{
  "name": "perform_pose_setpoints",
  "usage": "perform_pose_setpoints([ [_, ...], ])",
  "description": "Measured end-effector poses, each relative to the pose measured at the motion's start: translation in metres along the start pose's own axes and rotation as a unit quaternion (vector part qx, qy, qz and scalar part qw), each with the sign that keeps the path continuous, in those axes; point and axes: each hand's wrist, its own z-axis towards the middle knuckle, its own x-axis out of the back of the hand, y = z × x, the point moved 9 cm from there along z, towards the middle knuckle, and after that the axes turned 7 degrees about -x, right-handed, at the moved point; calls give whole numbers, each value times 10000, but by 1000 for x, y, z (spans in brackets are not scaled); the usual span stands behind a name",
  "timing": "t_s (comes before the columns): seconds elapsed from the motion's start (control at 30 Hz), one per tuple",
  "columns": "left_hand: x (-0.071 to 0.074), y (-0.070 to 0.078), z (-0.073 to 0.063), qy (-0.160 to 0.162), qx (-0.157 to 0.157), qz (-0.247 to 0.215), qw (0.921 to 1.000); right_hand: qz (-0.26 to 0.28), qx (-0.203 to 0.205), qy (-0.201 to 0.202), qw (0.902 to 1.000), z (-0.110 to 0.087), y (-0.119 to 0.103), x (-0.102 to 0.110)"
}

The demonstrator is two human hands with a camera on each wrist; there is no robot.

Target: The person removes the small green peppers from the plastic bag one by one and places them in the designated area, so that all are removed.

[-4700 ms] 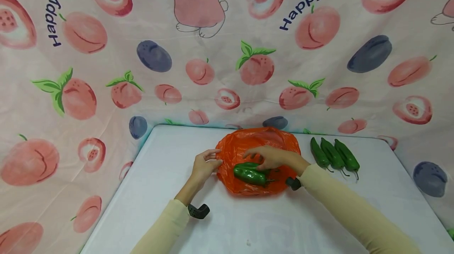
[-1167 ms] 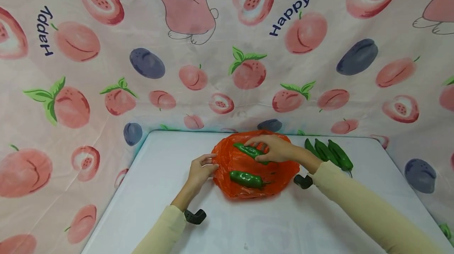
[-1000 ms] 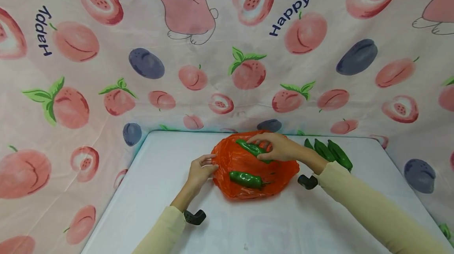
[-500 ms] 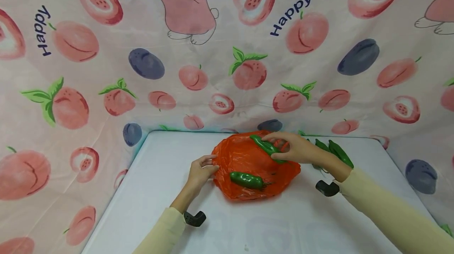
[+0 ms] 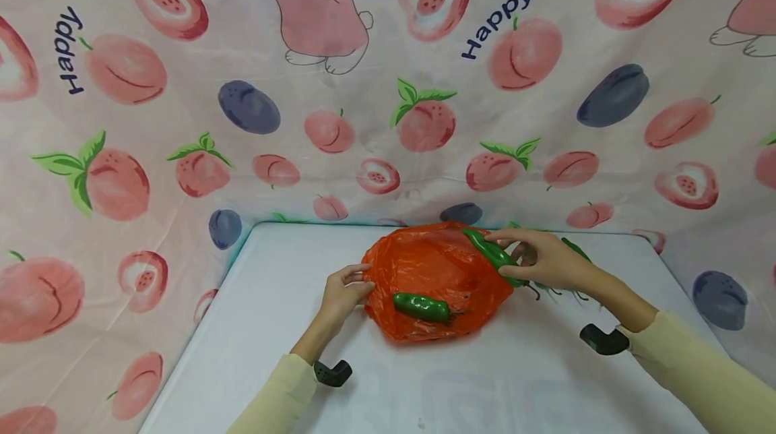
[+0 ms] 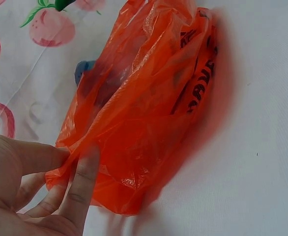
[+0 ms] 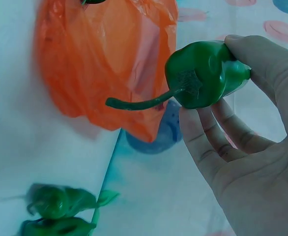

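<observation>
An orange-red plastic bag (image 5: 418, 262) lies spread with its mouth facing up on the white table. At its left edge my left hand (image 5: 341, 296) pinches the rim, the plastic caught between thumb and fingers in the left wrist view. Thumb and fingertips of my right hand (image 5: 554, 262) grip a long green pepper (image 5: 490, 251) over the bag's right edge. In the right wrist view this pepper (image 7: 198, 73) shows its stem end, raised above the table. Another green pepper (image 5: 421, 307) rests in the bag, its stem pointing right.
Right of the bag lie several green peppers (image 7: 55, 201) on the white table (image 5: 394, 387), mostly behind my right hand in the head view. A fruit-printed cloth (image 5: 376, 70) rises behind the table and along its sides. Each wrist wears a black camera (image 5: 333, 373).
My right hand has picked one of the two peppers out of the bag's middle and carried it right to the bag's edge. The left hand has kept its hold on the rim.
</observation>
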Motion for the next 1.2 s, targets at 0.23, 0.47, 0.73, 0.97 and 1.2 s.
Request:
perform_pose_setpoints([
  [0.23,-1,1,0,-9,14,14,10000,90,-96,174,9998,-21,14,10],
  [0.47,0,0,-1,-30,-5,-25,10000,91,-329,322,9989,-42,34,13],
  [0.73,0,1,-2,-61,-61,-9,10000,188,-463,559,9972,-63,51,10],
  [0.97,0,-1,-1,-16,-31,19,10000,412,-806,693,9935,-80,69,1],
  [1.2,-2,-1,0,34,-33,-48,10000,722,-1269,716,9867,-97,92,-12],
])
